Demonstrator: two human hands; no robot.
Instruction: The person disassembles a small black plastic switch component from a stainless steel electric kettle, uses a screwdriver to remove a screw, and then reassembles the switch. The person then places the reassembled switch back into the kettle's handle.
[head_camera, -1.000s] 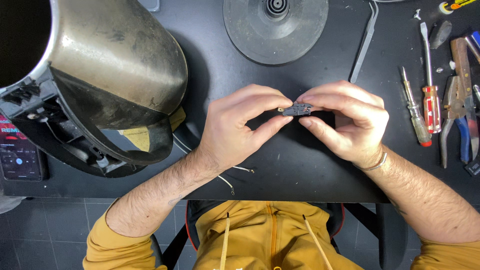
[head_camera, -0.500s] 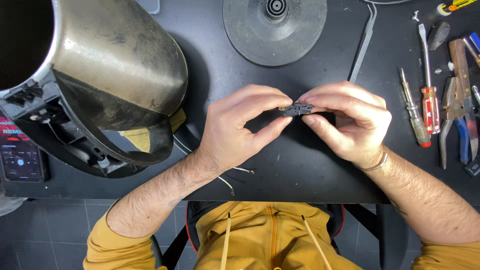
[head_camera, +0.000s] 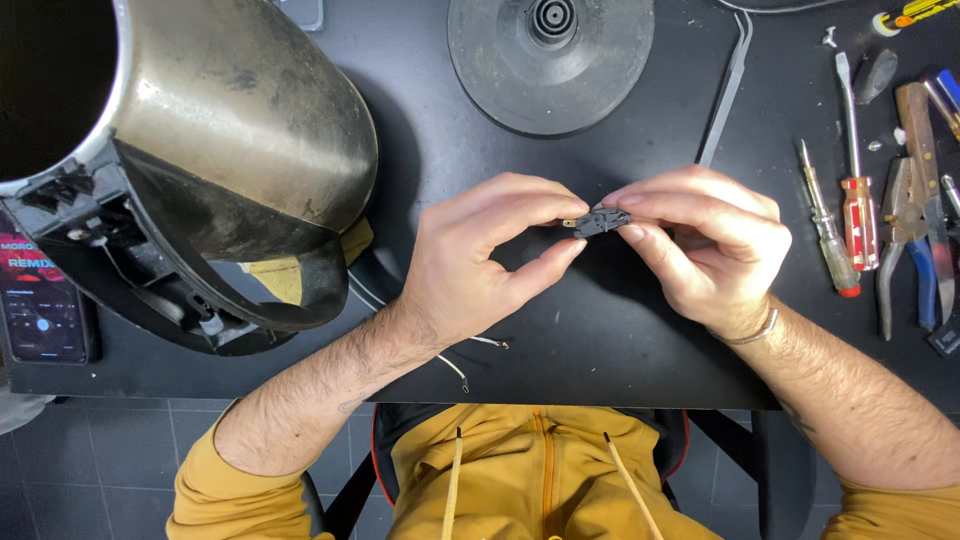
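A small black switch part (head_camera: 600, 220) with a brass tab is pinched between the fingertips of both hands above the black table (head_camera: 600, 330). My left hand (head_camera: 485, 260) grips its left end with thumb and forefinger. My right hand (head_camera: 710, 245) holds its right end, fingers curled over it. A steel kettle (head_camera: 220, 120) lies tipped on its side at the far left, its black base and handle opened up, with thin wires (head_camera: 450, 360) trailing toward my left wrist.
A round black kettle base (head_camera: 550, 60) sits at the top centre with grey tweezers (head_camera: 725, 90) beside it. Screwdrivers (head_camera: 850, 180) and pliers (head_camera: 905, 230) lie at the right edge. A phone (head_camera: 45, 310) rests at the left edge.
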